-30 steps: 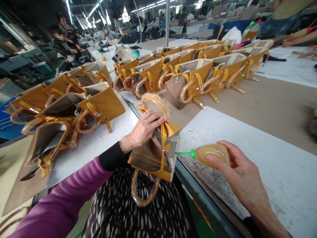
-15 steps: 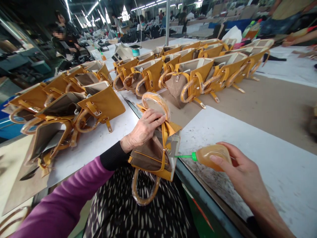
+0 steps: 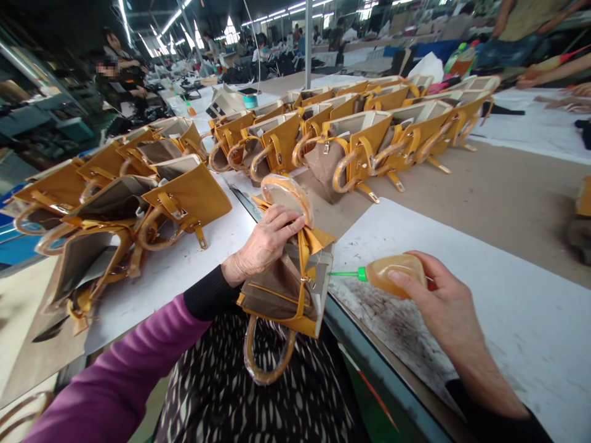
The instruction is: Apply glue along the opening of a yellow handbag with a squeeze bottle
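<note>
My left hand (image 3: 270,241) is closed on the upper part of a mustard-yellow handbag (image 3: 277,296) with a brown lining, held at the table's edge above my lap. One plastic-wrapped handle rises behind the fingers and the other hangs down over my patterned apron. In my right hand (image 3: 446,298) is a squeeze bottle (image 3: 392,275) of amber liquid, lying sideways with fingers wrapped round it. Its thin green nozzle points left, with the tip at the bag's pale inner edge; whether it touches I cannot tell.
Rows of similar yellow handbags (image 3: 364,147) stand across the table, and another cluster (image 3: 184,197) lies to the left. White paper (image 3: 462,264) and brown board cover the tabletop (image 3: 512,184). A co-worker's hands show at the far right. More people are in the background.
My right hand has raised the bottle slightly, so the nozzle tip sits higher along the bag's edge. The left hand keeps its hold on the handbag.
</note>
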Tool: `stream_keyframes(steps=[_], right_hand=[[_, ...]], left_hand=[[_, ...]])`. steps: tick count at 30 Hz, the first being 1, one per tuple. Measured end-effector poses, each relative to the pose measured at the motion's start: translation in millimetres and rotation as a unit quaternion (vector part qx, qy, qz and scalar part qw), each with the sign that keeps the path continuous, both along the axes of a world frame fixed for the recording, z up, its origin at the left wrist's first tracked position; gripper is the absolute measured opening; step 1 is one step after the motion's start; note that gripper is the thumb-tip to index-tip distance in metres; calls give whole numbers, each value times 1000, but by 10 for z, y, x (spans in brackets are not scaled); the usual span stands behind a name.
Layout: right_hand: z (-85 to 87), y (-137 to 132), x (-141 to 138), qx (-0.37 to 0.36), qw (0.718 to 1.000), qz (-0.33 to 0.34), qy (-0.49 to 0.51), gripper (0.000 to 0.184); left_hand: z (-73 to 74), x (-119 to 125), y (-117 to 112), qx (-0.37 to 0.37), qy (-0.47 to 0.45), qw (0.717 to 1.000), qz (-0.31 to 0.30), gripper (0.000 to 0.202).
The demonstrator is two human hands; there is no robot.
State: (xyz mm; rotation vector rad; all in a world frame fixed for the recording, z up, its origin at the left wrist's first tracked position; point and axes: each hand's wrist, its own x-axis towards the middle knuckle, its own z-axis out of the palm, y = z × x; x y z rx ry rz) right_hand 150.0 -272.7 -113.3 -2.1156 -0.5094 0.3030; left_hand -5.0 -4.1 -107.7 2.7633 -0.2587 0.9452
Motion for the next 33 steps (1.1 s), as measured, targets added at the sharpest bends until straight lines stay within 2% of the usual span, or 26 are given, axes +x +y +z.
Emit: stream_keyframes(steps=[6,15,21,33], right_hand=[[-32,30,0,9,1000,-1,7,48],[27,-252,-179,-49,993,50,92,54],[11,-334,-315,-45,987,57,141,58],[13,-193,-334,-18,999,4,43,53]], left_hand=[[0,4,-2,3,-5,1000,6,41],[-47,7,14,6,-14,1000,6,41],[-23,11,3,10,-12,1000,6,41],[-4,2,-11,2,-13,1000,0,41]])
